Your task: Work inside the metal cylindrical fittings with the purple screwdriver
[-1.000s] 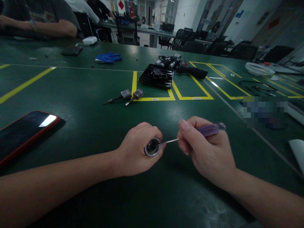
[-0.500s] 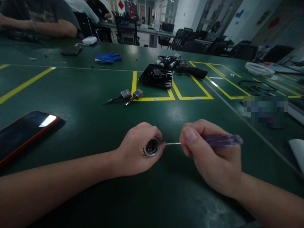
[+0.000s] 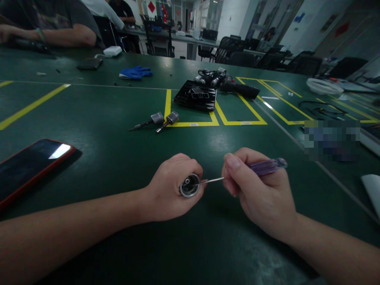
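My left hand [image 3: 175, 188] is wrapped round a hollow metal cylinder [image 3: 189, 192], its open end turned towards me. Inside the rim a small round post shows against the dark interior; the rest of the cylinder is hidden by my fingers. In my right hand [image 3: 255, 190] is a screwdriver [image 3: 268, 166] with a clear purplish handle, pinched near the front. Its thin shaft reaches left into the cylinder's mouth, and the tip is hard to make out inside. Beyond my hands lie two metal pieces, each a cylinder with a thin rod [image 3: 157, 117] [image 3: 172, 117].
A phone [image 3: 35, 164] lies at the left. Further back are a black pouch [image 3: 196, 97], a bundle of dark cylindrical parts and cables [image 3: 212, 77] and a blue glove [image 3: 135, 72]. Yellow tape [image 3: 243, 122] marks the green table. A person [image 3: 59, 27] sits across at the left.
My right hand has shifted slightly left and the screwdriver handle now tilts differently, its shaft sloping down into the cylinder. The cylinder's inside shows more clearly. My left hand has barely moved.
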`<control>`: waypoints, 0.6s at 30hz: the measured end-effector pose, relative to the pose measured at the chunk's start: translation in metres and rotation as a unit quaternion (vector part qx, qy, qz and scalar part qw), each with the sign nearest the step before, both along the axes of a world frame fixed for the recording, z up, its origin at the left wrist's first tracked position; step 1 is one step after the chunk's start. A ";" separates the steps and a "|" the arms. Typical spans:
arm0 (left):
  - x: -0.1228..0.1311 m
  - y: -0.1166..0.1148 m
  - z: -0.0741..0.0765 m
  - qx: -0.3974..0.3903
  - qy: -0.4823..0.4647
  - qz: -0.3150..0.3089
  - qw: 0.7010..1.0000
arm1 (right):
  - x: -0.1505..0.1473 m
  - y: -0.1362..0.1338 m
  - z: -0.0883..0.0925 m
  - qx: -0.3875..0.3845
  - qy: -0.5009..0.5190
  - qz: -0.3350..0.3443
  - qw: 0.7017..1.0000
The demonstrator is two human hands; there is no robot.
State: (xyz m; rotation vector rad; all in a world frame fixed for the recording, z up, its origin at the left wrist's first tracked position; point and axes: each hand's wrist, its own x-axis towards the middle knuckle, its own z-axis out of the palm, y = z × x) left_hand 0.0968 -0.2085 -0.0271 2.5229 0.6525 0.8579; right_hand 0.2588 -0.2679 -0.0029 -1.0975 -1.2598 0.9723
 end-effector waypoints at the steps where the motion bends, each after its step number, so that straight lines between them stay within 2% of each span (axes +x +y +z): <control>1: 0.000 0.000 0.000 0.006 -0.001 0.001 1.000 | 0.000 0.001 -0.002 -0.011 0.017 0.003 1.000; 4: 0.000 0.000 -0.001 0.017 -0.007 0.003 1.000 | -0.001 0.004 -0.004 -0.030 0.052 0.009 0.998; 7: 0.000 0.001 -0.001 0.019 -0.006 0.005 1.000 | 0.000 0.004 -0.002 -0.006 0.055 0.003 0.998; 11: 0.000 0.000 -0.001 0.014 0.003 0.006 1.000 | 0.002 -0.003 0.003 0.057 -0.013 -0.026 0.998; 15: 0.000 -0.002 0.001 -0.002 -0.004 0.010 1.000 | 0.003 -0.010 0.007 0.128 -0.112 0.021 0.985; 18: 0.000 -0.002 0.002 -0.003 -0.004 0.008 1.000 | 0.003 -0.011 0.008 0.150 -0.149 0.033 0.977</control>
